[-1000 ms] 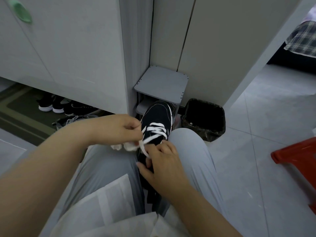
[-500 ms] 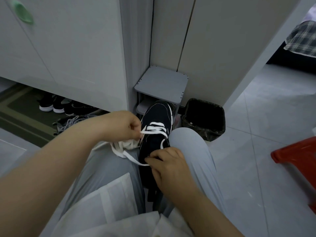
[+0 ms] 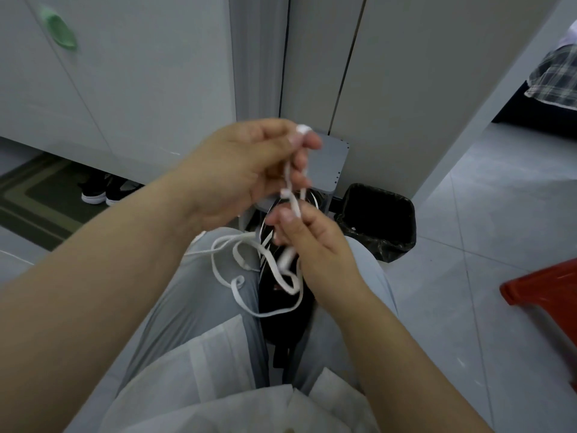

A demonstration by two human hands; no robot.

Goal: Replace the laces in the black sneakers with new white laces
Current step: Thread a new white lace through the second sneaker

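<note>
Since half a second ago both hands are up off the shoe: the left hand [image 3: 249, 164] was beside the toe and is now raised well above it, the right hand [image 3: 315, 242] has left the tongue and sits just under the left, and more slack lies over the left thigh. Far left: green handle [image 3: 59, 29] on the white cabinet [image 3: 150, 73], striped mat [image 3: 34, 195] on the floor, a pair of dark shoes [image 3: 103, 190] under the cabinet edge. Left hand: fingers curled, thumb and fingertips pinching the white lace [image 3: 287, 178], with a bit of lace showing over the top of a fingertip. The lace runs straight down from that pinch to the right hand, close below. Loose loops hang from there across the grey trousers [image 3: 203, 292] and over the black sneaker [image 3: 281, 323], which is wedged between the knees, toe pointing away; its front is mostly hidden behind the hands, so can't tell how many eyelets are threaded. Right hand: thumb and forefinger pinch the same lace, other fingers curled around a second stretch coming out below. Behind the hands, a small grey shelf [image 3: 334, 157] against the wall. Right of it, a black bin [image 3: 379, 220] with a liner. Far right: red stool [image 3: 543, 292] corner on the tiles, plaid fabric [image 3: 555, 79] top edge.
</note>
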